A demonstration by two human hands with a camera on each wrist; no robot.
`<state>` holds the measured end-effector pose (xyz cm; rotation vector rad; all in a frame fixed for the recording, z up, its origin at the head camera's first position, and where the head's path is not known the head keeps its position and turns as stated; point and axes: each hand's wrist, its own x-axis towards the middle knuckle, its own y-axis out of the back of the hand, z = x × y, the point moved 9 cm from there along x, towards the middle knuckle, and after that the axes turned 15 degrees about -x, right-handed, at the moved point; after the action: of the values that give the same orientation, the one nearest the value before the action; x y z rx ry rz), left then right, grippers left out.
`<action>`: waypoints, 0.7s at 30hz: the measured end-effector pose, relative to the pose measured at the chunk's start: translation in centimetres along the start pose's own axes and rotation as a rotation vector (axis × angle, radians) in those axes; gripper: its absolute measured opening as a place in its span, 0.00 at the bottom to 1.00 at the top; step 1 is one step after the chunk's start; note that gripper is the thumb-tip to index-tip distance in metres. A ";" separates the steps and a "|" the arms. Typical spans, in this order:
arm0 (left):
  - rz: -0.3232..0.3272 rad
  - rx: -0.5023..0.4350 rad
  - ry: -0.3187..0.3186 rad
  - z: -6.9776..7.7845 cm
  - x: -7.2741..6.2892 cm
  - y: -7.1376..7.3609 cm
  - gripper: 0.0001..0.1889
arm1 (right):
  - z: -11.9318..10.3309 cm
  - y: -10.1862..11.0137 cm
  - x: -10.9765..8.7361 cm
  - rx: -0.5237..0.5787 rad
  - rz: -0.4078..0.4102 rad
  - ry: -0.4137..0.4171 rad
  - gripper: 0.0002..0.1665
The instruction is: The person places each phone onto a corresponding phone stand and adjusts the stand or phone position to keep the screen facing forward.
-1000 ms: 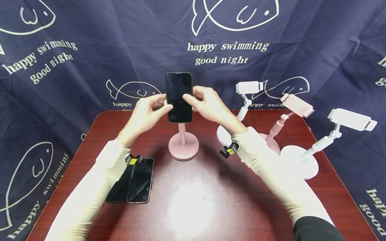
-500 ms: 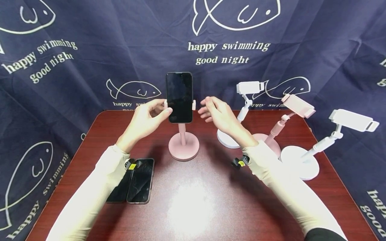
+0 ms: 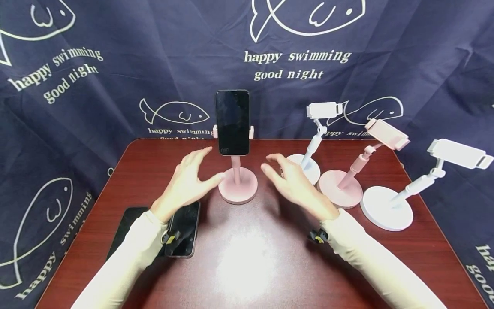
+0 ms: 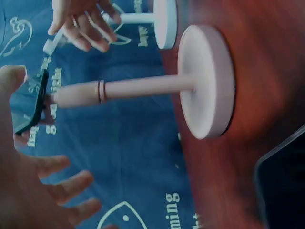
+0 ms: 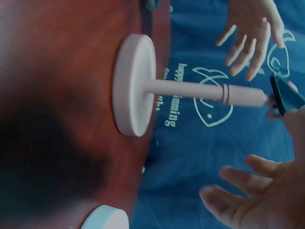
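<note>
A black smartphone [image 3: 233,122] stands upright in the clamp of a pink phone stand [image 3: 238,189] at the back middle of the table. To the left of the stand, my left hand [image 3: 187,180] hovers with fingers spread, holding nothing. On the other side my right hand [image 3: 293,180] hangs in the air with relaxed fingers, apart from the phone and the stand. Both wrist views show the pink stand's post [image 4: 143,88] and round base [image 5: 136,86] between the two hands, which do not touch it.
Two more dark phones [image 3: 185,231] lie side by side at the left, partly under my left arm. At the right stand a white phone stand [image 3: 323,110], a pink one [image 3: 341,189] and another white one [image 3: 387,208]. A navy printed curtain [image 3: 185,43] hangs behind the table.
Both hands have let go of the phone and its clamp, the right first. They have drawn down and apart, towards me. The phone stays upright in the pink stand.
</note>
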<state>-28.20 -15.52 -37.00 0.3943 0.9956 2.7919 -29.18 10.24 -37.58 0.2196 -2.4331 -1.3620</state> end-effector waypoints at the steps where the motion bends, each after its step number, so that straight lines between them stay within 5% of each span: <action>1: 0.010 0.033 -0.005 0.1 -0.4 -0.2 0.47 | -0.2 -0.1 -0.5 -0.026 0.002 0.017 0.31; 7: 0.042 0.163 -0.038 0.5 -2.7 -1.4 0.55 | -1.9 -0.5 -3.6 -0.220 0.081 0.164 0.45; 11: -0.002 0.241 -0.037 0.5 -3.7 -2.8 0.61 | -2.9 -0.5 -5.5 -0.359 0.169 0.238 0.53; 17: -0.139 0.361 0.003 -0.4 -5.0 -6.4 0.68 | -2.9 -2.3 -6.6 -0.399 0.125 0.203 0.60; 21: -0.167 0.390 0.007 -0.8 -5.2 -7.9 0.69 | -2.5 -3.9 -6.2 -0.370 0.056 0.147 0.61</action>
<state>-23.07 -11.09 -43.62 0.3281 1.5037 2.4480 -22.65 8.01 -41.01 0.1509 -2.0097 -1.6732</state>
